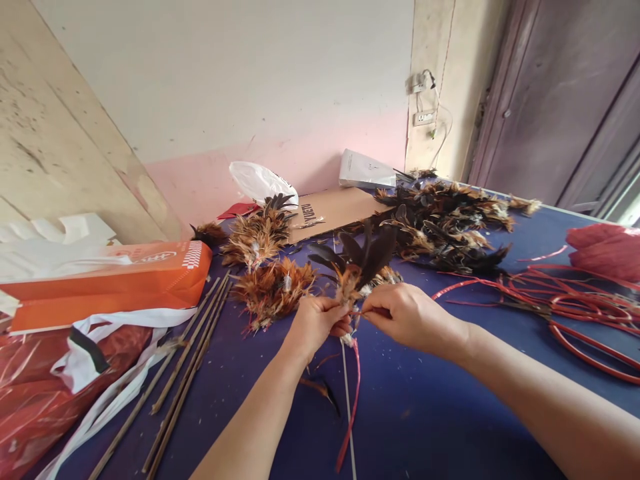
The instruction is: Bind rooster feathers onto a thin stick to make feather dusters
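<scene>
Above the middle of the blue table, my left hand (320,321) is closed around the base of a bunch of brown and black feathers (354,270), its dark tips pointing up and away. My right hand (405,315) is closed in a pinch just right of that base; what lies between its fingertips is too small to make out. A red plastic string (354,413) hangs from below the bunch onto the table. One loose dark feather (323,390) lies near my left wrist. Beyond my left hand sits a tied feather cluster (275,293).
Feather piles (440,227) lie at the back right, near a cardboard sheet (333,210) and a white box (367,169). Scissors with red handles (595,333) rest among red strings at right. Thin sticks (187,373) and an orange bag (115,280) are at left.
</scene>
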A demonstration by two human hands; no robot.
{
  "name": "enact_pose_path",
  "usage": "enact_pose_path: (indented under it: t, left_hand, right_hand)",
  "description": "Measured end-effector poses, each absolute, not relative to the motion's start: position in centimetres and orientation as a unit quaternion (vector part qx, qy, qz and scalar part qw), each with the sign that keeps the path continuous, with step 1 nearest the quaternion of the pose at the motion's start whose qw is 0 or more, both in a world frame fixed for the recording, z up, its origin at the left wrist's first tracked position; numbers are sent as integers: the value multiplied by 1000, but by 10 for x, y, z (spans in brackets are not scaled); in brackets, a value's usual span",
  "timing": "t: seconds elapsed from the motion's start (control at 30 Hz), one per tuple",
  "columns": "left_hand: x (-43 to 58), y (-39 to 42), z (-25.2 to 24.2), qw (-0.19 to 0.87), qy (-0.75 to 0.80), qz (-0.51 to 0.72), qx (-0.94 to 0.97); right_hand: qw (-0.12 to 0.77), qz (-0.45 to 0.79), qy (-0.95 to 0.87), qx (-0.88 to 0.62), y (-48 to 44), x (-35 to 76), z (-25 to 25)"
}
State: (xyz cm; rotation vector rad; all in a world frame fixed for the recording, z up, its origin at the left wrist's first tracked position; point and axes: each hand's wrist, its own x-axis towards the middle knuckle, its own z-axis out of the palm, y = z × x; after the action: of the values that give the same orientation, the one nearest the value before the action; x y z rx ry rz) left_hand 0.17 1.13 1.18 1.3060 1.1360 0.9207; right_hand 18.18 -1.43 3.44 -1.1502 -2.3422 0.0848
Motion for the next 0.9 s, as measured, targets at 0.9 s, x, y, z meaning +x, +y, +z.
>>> enact_pose_path:
  t: [0.9]
  left_hand:
    - [19,-10,9,325,402,298,802]
  right_hand:
    - [164,-82,-904,-386,-24,180,55]
